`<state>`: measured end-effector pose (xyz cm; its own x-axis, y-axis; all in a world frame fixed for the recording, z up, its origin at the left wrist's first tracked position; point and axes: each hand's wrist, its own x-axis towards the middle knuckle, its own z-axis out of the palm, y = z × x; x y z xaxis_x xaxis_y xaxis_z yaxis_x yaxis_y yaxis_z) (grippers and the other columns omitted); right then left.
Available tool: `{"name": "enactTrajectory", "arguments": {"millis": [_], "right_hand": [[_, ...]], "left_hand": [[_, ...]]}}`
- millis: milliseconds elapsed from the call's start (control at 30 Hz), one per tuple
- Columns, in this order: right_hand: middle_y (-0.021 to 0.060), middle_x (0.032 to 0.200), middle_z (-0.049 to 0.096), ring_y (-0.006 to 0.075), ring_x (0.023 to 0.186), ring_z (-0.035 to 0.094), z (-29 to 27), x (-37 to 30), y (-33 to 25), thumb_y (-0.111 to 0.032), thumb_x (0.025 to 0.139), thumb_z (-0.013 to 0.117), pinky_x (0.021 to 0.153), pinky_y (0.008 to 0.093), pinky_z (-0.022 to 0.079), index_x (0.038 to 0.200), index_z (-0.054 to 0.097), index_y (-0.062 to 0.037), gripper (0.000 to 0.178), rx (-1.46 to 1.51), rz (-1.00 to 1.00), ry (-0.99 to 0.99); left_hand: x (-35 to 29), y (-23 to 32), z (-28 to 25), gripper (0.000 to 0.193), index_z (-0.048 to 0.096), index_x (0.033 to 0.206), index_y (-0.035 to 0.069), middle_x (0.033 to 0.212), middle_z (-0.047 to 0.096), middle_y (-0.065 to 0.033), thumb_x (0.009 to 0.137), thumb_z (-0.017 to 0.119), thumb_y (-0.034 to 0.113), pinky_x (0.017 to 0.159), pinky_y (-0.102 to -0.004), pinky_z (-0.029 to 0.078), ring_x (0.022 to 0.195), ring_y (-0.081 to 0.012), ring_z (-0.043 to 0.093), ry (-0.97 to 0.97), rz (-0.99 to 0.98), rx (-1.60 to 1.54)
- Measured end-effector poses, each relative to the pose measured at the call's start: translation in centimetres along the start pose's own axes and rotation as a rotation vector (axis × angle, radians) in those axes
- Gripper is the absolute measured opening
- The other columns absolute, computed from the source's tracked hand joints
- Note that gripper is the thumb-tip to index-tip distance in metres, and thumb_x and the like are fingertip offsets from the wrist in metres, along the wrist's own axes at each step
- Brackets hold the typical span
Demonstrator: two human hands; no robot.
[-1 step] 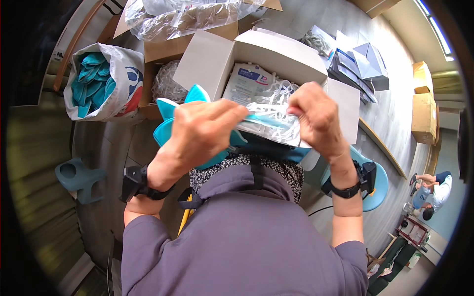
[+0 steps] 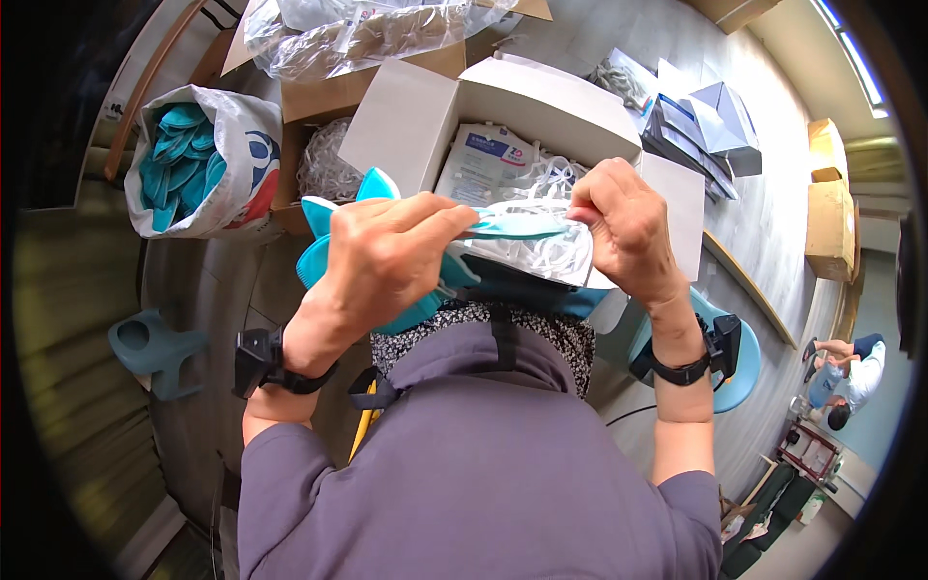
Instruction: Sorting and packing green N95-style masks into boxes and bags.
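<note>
My left hand [image 2: 382, 253] is closed, its fingertips gripping one end of a flat, folded teal face mask [image 2: 522, 226]. Behind that hand, more teal face masks [image 2: 315, 259] with white edges fan out, partly covered by the palm. My right hand [image 2: 630, 230] pinches at the mask's other end; whether the fingertips grip its edge or a white strap, I cannot tell. The mask stretches level between both hands, above an open white box [image 2: 551, 101]. Inside lie a tangle of white ear loops [image 2: 556, 179] and a printed white packet [image 2: 483, 159].
On the left stands a white bag [image 2: 256, 159] full of teal masks. Behind the white box are a brown carton [image 2: 372, 85] with clear plastic and bundled white loops [image 2: 327, 159]. Blue stools [image 2: 159, 350] flank me. Dark folded boxes [image 2: 691, 145] lie at the right. Another person [image 2: 860, 372] is far right.
The mask between my hands, blurred before, is now sharper and slightly more level. My left hand and the fanned masks have shifted a little to the left.
</note>
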<state>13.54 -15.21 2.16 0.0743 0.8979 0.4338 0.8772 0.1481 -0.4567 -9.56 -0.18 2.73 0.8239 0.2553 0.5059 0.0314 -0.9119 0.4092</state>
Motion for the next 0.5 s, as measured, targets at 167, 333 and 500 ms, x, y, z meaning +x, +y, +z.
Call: {"name": "enactTrajectory", "arguments": {"millis": [167, 333, 500], "right_hand": [[0.0113, 0.079, 0.054, 0.0323, 0.076, 0.056, 0.3, 0.2, 0.1, 0.006, 0.072, 0.07, 0.065, 0.0407, 0.047, 0.084, 0.055, -0.0036, 0.022, -0.052, -0.089, 0.054], [0.0128, 0.08, 0.054, 0.0342, 0.078, 0.057, -3.3, -2.7, 3.7, 0.009, 0.075, 0.067, 0.068, 0.0413, 0.047, 0.086, 0.055, -0.0028, 0.02, -0.28, 0.111, 0.078], [0.0118, 0.102, 0.069, 0.0285, 0.091, 0.067, -0.7, -0.2, 0.9, 0.009, 0.081, 0.067, 0.081, 0.0329, 0.055, 0.112, 0.069, -0.0046, 0.034, -0.045, 0.146, 0.153]], "left_hand": [[-0.4, 0.8, -1.1, 0.021, 0.075, 0.09, -0.001, 0.078, 0.072, -0.0118, 0.073, 0.069, -0.012, 0.058, -0.0277, 0.054, 0.063, -0.0212, 0.069, 0.036, -0.045, -0.079], [-2.6, -1.3, -5.4, 0.015, 0.074, 0.092, 0.0, 0.077, 0.07, -0.0135, 0.08, 0.068, -0.007, 0.06, -0.0294, 0.054, 0.069, -0.0187, 0.069, 0.236, -0.325, 0.071], [-1.5, -1.3, -3.1, 0.011, 0.069, 0.1, -0.002, 0.072, 0.065, -0.0007, 0.093, 0.071, 0.006, 0.057, -0.0209, 0.044, 0.066, -0.0015, 0.052, 0.333, -0.628, -0.201]]}}
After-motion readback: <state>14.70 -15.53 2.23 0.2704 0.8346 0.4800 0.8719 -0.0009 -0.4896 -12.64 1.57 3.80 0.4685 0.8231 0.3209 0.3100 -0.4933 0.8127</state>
